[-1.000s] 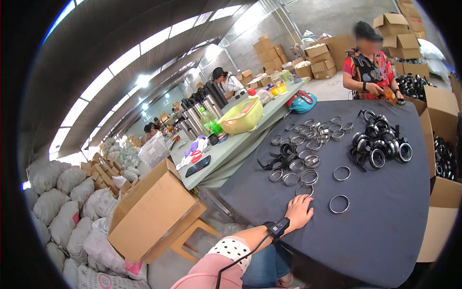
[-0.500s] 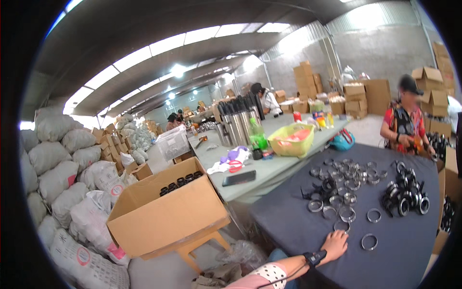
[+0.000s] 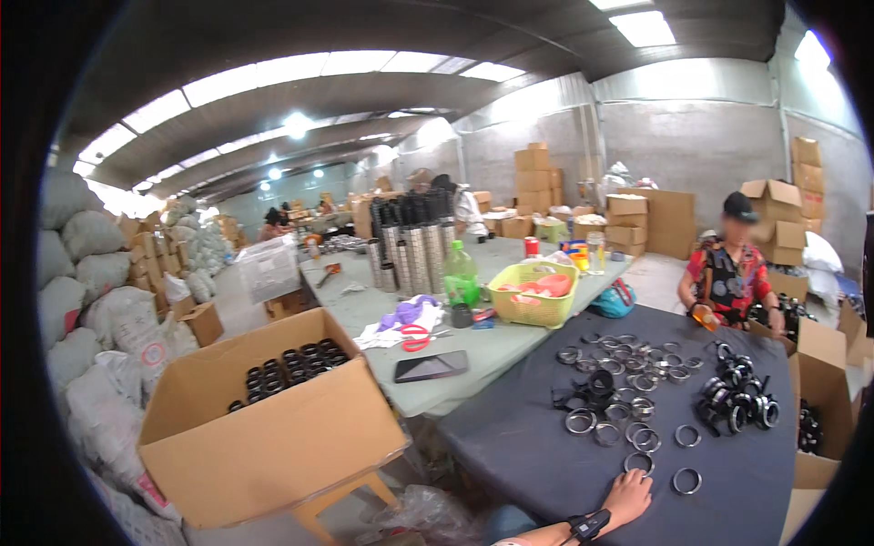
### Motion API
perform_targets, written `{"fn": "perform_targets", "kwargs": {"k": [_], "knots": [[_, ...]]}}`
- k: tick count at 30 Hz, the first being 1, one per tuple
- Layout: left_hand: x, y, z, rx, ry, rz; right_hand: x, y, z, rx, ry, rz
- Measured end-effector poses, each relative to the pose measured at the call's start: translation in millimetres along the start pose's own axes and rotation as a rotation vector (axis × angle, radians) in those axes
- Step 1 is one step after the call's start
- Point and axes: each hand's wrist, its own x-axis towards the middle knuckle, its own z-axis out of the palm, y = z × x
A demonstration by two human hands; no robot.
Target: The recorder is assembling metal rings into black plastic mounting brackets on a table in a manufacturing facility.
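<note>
My left hand (image 3: 628, 497) lies palm down near the front of the dark cloth-covered table (image 3: 537, 455), wearing a black device at the wrist. Its fingers are stretched out, with the tips at the near edge of a silver metal ring (image 3: 639, 463); whether they press on it I cannot tell. Two single rings lie to the right, one nearer (image 3: 687, 480) and one farther (image 3: 687, 436). Beyond the hand spreads a loose group of silver rings (image 3: 643, 407), with black clamp-like parts (image 3: 596, 386) at its left. My right hand is out of view.
A pile of black-and-silver ring assemblies (image 3: 739, 400) sits at the table's right. Across it, a co-worker (image 3: 728, 273) holds something orange. On the left stand an open carton (image 3: 273, 446) of black parts and a green table (image 3: 410, 387) with a phone (image 3: 431, 366) and yellow basket (image 3: 537, 308).
The view has swung to the right, so the tables and carton sit farther left. My left hand stays by the same ring. The co-worker's arms have shifted.
</note>
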Motion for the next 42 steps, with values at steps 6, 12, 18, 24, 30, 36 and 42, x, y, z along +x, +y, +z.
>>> {"fn": "perform_targets", "kwargs": {"k": [6,12,18,24,30,36,42], "knots": [[4.5,-5.5,-23.0,0.024,-0.07,-0.03,-17.2,-47.1,-32.5,0.215,-0.02,-0.077],[11.8,-13.1,-10.0,-0.04,0.009,-0.031,-26.0,-91.9,-0.9,0.21,-0.255,-0.077],[11.6,-1.8,-13.7,-0.109,0.029,-0.025,6.7,-54.4,124.7,-0.482,-0.385,0.188],[1.2,-2.3,-21.3,-0.105,0.053,0.126,3.5,-37.5,242.8,-0.983,-0.442,0.174],[1.7,7.4,-24.1,-0.137,-0.014,0.412,4.6,-9.4,272.6,-0.941,-0.429,0.026],[3.5,-0.1,-20.4,-0.112,-0.123,0.342,4.5,9.0,212.6,-0.749,-0.176,-0.414],[11.7,16.4,-15.2,-0.139,-0.159,0.313,20.6,90.6,-69.0,-0.778,0.774,-0.502]]}}
